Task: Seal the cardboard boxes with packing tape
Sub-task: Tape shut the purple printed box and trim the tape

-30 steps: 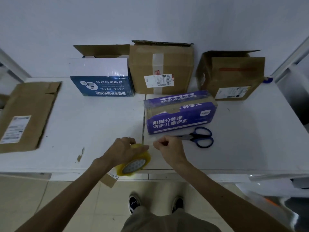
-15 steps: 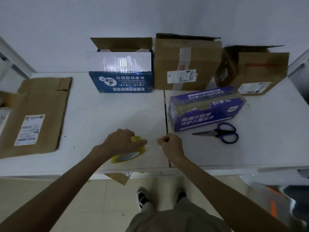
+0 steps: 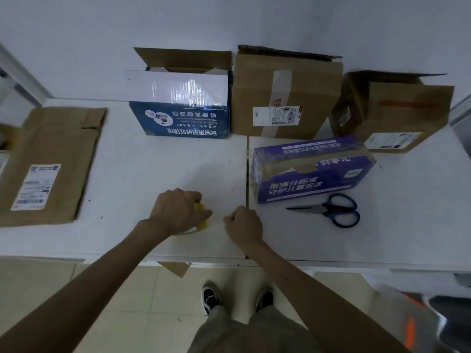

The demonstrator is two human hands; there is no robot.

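1. While the left hand keeps its grip curled over the yellow tape roll, the roll now sits low on the table, near the middle of the near edge. One second earlier it is tilted up over that edge with its core face showing. Now only a yellow sliver shows beyond the fingers.
2. The right hand holds a closed pinch grip on the free end of the tape. The gap between the two hands is wider than before, and a short pale tape strip spans it.
3. Judgement: the step in hand is drawing out a length of tape. The strip is too short to span a box seam, so more pull is needed.
4. The purple box lies closed just right of the table seam, beyond the right hand, with a brown band along its top. Its position is unchanged, and the new strip does not touch it.
5. The scissors lie untouched just in front of the purple box.
6. Along the far edge stand the blue box with flaps open, the middle brown box, and the right brown box, also open. A flattened carton lies at the left edge.
7. Judgement: no fresh tape is on any box, so most of the task remains.
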